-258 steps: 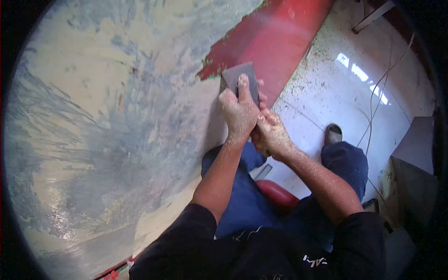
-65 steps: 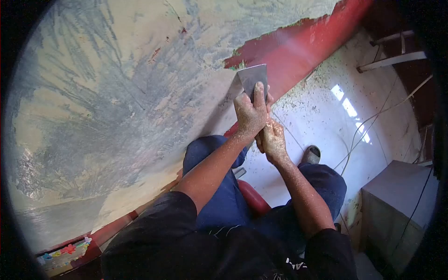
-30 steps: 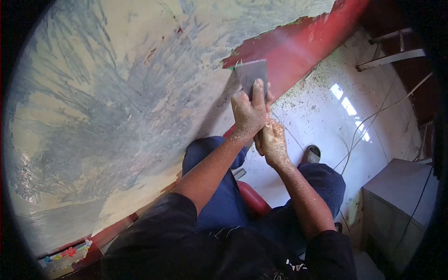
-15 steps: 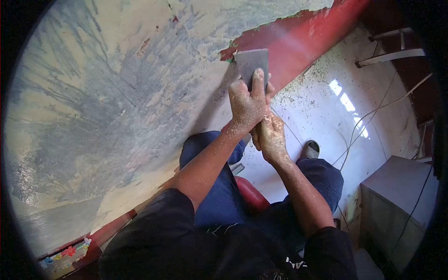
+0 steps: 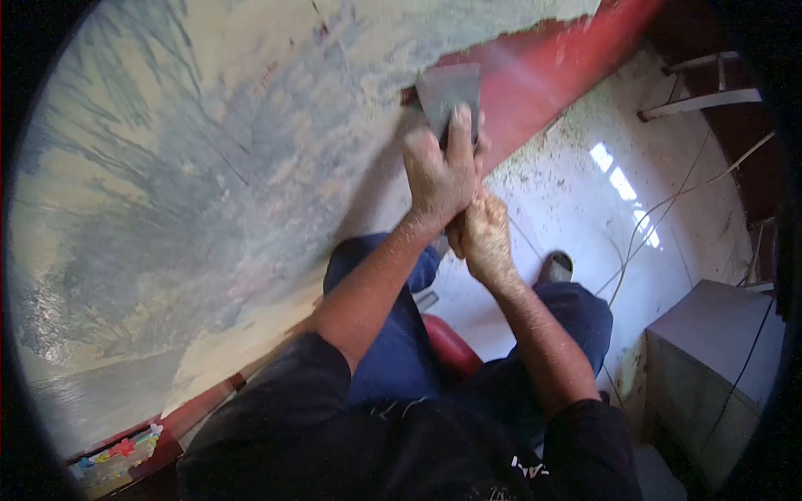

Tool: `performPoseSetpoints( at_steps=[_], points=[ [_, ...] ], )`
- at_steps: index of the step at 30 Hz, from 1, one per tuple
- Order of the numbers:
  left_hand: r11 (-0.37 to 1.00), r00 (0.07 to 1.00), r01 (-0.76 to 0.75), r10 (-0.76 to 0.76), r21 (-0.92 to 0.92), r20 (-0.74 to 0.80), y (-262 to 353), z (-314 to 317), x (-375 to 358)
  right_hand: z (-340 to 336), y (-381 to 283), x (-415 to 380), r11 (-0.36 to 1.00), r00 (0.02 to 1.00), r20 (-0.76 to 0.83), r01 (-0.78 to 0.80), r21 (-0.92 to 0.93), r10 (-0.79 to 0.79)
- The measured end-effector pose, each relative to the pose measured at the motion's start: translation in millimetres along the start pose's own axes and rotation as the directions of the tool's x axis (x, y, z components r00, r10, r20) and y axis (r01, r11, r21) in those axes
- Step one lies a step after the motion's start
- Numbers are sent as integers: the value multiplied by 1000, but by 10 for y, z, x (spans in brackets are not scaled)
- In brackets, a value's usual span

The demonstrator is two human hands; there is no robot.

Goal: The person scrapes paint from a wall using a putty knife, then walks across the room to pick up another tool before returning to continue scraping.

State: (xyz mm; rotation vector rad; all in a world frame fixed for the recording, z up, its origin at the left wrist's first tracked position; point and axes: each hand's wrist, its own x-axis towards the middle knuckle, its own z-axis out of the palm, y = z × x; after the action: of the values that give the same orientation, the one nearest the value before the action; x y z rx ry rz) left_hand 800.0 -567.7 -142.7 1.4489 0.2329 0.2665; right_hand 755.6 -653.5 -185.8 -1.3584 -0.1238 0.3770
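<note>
A wide putty knife (image 5: 449, 88) with a flat grey blade presses against the painted wall (image 5: 251, 167), at the ragged border between the pale, blue-grey mottled layer and a bare red strip (image 5: 535, 75). My left hand (image 5: 440, 174) is closed around it near the blade, thumb laid along the metal. Just behind, my right hand (image 5: 486, 234) is closed on the handle end, which the fingers mostly hide. Pale dust coats both hands and forearms.
Crumbs of scraped coating lie on the white tiled floor (image 5: 576, 184). A pale cable (image 5: 668, 204) crosses it at the right. A grey box-like cabinet (image 5: 718, 334) stands at lower right, and a red rounded object (image 5: 451, 346) is between my legs.
Both hands and the putty knife have shifted a little up in the view, along the edge of the pale layer. The blade and left hand are slightly blurred.
</note>
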Motion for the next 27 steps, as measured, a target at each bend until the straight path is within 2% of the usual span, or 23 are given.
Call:
performPoseSetpoints(
  at_steps=[1,2,3,4,7,10,11,14,15,18,21,24,27],
  points=[
    [990,1000,-15,17,140,-15,-139,-18,-13,12,99,-3,991,991,-39,124,-57,-126],
    [999,1000,-8,9,33,-20,-181,14,-67,25,197,-4,962,965,-79,241,-128,-252],
    [998,1000,17,-17,53,3,-126,21,-73,37,295,-4,916,921,-116,344,-206,-371],
    [995,998,62,-64,75,14,-114,7,-101,52,255,-81,984,996,-70,-41,174,54],
    [996,1000,-30,29,90,13,-224,12,-60,-47,291,-53,946,988,22,-152,287,152],
    [992,999,25,-21,127,-33,-421,-10,-103,-104,527,-51,995,995,-49,-87,55,89],
    [992,997,52,-44,118,-64,-488,-4,-114,-88,437,-85,970,979,-54,-189,151,199],
    [997,998,-4,9,75,-56,-563,7,-106,-94,541,-31,989,995,-60,-67,132,76],
    [997,998,10,-5,70,-63,-574,17,-112,-124,557,-36,979,991,-51,-114,167,124],
    [999,998,-30,31,10,-58,-463,24,-137,-130,507,-53,987,994,-44,-98,127,104],
    [999,994,-1,7,51,-110,-257,35,-149,-101,508,-11,998,999,-28,37,44,-36],
    [989,994,-17,31,144,-100,-452,-45,-107,-73,499,-10,977,993,13,-117,177,116],
    [985,997,-1,15,174,-78,-489,-78,-53,-42,398,38,974,988,-15,-149,173,154]
  ],
)
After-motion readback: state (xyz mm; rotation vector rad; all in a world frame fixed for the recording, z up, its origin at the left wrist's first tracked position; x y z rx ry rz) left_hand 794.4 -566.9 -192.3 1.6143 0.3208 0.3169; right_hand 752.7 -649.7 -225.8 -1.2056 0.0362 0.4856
